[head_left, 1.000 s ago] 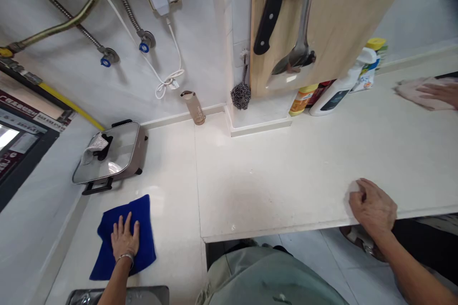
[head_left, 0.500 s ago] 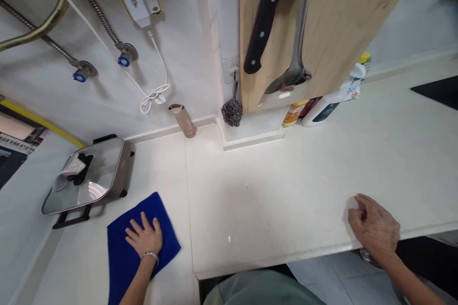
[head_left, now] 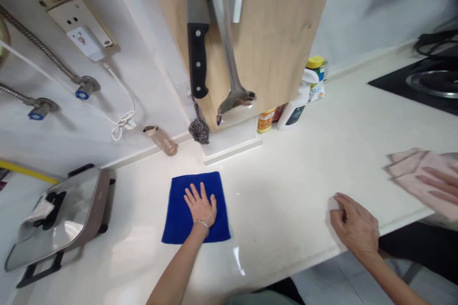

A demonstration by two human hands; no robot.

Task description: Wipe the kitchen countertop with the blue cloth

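My left hand (head_left: 201, 208) lies flat on a blue cloth (head_left: 179, 202), its fingers spread and pressing it to the white countertop (head_left: 279, 176). A bracelet circles that wrist. Over to the right, my right hand (head_left: 356, 224) rests at the counter's front edge, fingers curled in and thumb bent towards them. I see nothing held in it. Beyond it, another person's hand (head_left: 443, 183), partly out of frame, is on a pale pink cloth (head_left: 411, 176).
An electric pan (head_left: 75, 219) with a glass lid stands at left. A brown bottle (head_left: 162, 142) is by the wall. A knife (head_left: 198, 62) and ladle (head_left: 231, 52) hang on a wooden panel, above a steel scrubber (head_left: 199, 130). Cleaning bottles (head_left: 293, 107) and a black stove (head_left: 425, 78) are farther right.
My left hand has slid the blue cloth rightward across the counter, away from the pan. The view has turned right, and another person's hand with the pink cloth has come into sight.
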